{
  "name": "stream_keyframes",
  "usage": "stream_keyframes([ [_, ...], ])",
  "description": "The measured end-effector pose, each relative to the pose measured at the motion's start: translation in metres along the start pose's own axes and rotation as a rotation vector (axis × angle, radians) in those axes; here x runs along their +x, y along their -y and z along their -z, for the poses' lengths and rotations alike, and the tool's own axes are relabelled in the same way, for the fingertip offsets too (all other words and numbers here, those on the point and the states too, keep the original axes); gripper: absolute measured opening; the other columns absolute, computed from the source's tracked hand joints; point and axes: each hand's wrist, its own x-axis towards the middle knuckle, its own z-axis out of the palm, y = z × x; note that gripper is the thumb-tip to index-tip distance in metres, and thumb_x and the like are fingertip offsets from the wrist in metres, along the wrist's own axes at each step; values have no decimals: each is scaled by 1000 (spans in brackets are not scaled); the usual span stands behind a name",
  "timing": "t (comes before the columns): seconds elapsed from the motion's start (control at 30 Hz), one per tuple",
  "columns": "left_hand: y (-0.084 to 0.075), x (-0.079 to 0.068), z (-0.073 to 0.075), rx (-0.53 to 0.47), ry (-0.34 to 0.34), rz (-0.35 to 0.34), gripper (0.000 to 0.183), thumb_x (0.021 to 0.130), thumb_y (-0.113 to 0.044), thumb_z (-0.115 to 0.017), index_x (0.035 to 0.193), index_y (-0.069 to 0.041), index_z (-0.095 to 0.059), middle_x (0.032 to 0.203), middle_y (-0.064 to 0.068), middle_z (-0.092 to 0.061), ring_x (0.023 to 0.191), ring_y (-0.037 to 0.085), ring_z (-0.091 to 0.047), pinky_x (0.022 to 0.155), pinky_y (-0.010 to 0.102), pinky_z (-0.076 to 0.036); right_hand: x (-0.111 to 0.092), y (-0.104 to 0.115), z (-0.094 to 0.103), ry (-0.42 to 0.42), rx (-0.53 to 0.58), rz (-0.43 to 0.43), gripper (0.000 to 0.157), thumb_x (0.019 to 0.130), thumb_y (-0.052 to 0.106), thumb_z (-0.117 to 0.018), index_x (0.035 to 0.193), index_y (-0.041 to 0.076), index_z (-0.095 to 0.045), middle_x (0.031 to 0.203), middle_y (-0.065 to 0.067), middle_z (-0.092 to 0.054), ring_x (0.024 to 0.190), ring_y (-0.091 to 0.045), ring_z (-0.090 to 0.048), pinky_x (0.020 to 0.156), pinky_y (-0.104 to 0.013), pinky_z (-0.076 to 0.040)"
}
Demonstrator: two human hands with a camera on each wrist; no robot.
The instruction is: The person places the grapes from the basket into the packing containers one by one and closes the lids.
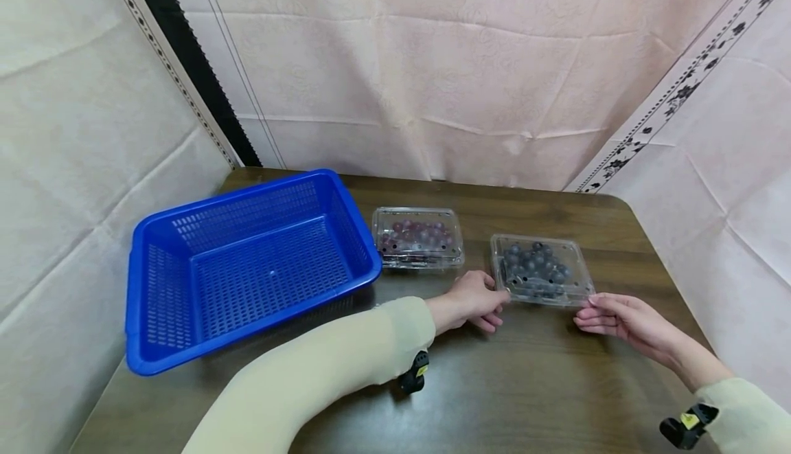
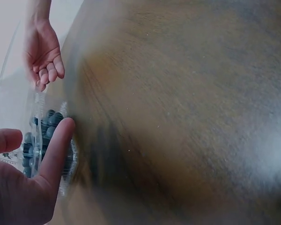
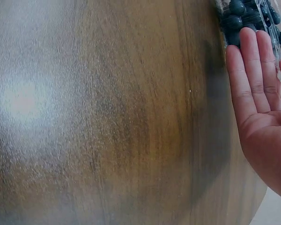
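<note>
A clear plastic clamshell box of dark blue round fruit is between the two hands, right of centre on the table. My left hand pinches its near left corner; in the left wrist view, thumb and a finger lie on either side of the box's edge. My right hand has its thumb and forefinger at the near right corner. In the right wrist view, the right hand's other fingers extend along the box, close by the dark fruit.
A second clear clamshell box, with reddish round fruit inside, lies to the left. Beside it, a large blue plastic basket with perforated sides takes up the table's left part. Pale patterned cloth hangs behind the wooden table and at both sides.
</note>
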Motion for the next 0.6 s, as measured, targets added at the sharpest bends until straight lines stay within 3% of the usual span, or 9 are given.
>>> stream_keyframes([
  [0.33, -17, -27, 9, 215, 55, -26, 47, 88, -17, -70, 129, -3, -51, 78, 7, -68, 71, 27, -72, 63, 42, -61, 2, 2, -3, 19, 61, -16, 41, 107, 9, -23, 122, -5, -59, 115, -17, -68, 113, -30, -63, 100, -43, -48],
  [0.6, -43, -51, 37, 335, 133, -127, 51, 90, -21, -68, 134, -4, -49, 78, 8, -70, 62, 17, -69, 56, 34, -60, 2, 5, -6, 10, -14, -51, 40, 108, 11, -25, 129, -9, -52, 122, -21, -64, 117, -32, -60, 103, -46, -45],
])
